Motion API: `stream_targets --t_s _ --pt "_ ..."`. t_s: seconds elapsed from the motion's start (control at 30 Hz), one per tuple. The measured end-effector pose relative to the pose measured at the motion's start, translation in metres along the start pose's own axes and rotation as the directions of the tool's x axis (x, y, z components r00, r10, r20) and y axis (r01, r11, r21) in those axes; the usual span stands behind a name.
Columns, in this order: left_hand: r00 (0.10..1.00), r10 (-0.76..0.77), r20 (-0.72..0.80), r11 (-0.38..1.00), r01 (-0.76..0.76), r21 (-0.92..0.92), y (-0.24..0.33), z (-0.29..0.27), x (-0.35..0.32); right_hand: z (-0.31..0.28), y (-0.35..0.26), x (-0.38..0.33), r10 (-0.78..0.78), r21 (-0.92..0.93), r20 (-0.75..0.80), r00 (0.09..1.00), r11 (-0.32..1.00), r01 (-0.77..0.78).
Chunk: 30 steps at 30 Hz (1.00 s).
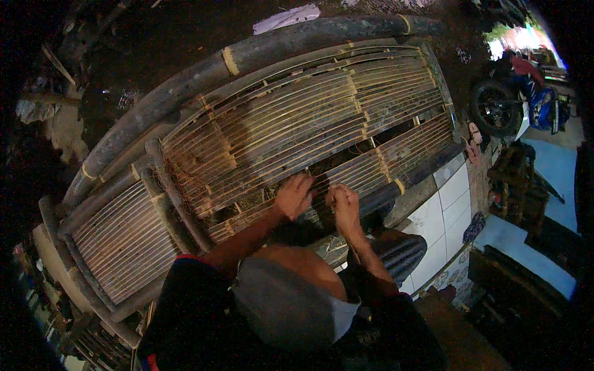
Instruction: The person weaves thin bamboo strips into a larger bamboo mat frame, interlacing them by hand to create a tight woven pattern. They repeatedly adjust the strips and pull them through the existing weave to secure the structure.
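My left hand [293, 196] lies just below the centre, fingers spread and flat on the thin pale bamboo slats of the big curved bamboo-slat frame [291, 117], at the edge of a dark gap in the slats. It presses on them and grips nothing that I can see. Just beside it at three o'clock, my right hand [344, 203] is curled, fingertips pinched together over the same row of slats; whether a strand or a tie sits between them is too small to tell. The two hands are close but not touching.

The frame spreads from eight o'clock to two o'clock above my hands, slats running lengthwise, crossed by lighter binding strips. A thick dark bamboo pole with pale yellow bands [185, 83] curves along its far edge from nine o'clock to one o'clock.

At twelve o'clock, beyond the pole, lies a flat white scrap like paper or cloth [286, 17]; any marks on it are unreadable. At four o'clock, white square tiles [447, 204] cover a low wall. At two o'clock stands a red and blue motorbike [523, 99], black wheel toward me
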<state>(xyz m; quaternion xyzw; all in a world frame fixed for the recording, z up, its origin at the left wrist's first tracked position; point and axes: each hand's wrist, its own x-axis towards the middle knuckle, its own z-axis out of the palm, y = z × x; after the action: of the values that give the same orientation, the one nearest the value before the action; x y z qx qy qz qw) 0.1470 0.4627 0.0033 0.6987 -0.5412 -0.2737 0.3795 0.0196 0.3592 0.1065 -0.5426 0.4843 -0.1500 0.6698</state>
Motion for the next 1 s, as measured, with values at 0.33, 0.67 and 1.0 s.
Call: stream_targets --t_s 0.33,0.67,1.0 --pt "0.970 0.200 0.138 0.917 -0.136 -0.375 -0.021 0.062 -0.022 0.008 0.026 -0.025 -0.140 -0.204 0.053 0.989 0.968 0.148" --pt "0.969 0.082 -0.232 0.996 -0.073 0.049 0.004 -0.009 -0.100 -0.040 -0.009 0.017 -0.396 -0.678 0.295 0.870 0.555 0.483" --pt "0.287 -0.862 -0.419 0.363 0.925 -0.114 0.026 -0.105 -0.206 0.083 -0.037 0.003 -0.278 -0.655 0.695 0.663 0.138 0.743"
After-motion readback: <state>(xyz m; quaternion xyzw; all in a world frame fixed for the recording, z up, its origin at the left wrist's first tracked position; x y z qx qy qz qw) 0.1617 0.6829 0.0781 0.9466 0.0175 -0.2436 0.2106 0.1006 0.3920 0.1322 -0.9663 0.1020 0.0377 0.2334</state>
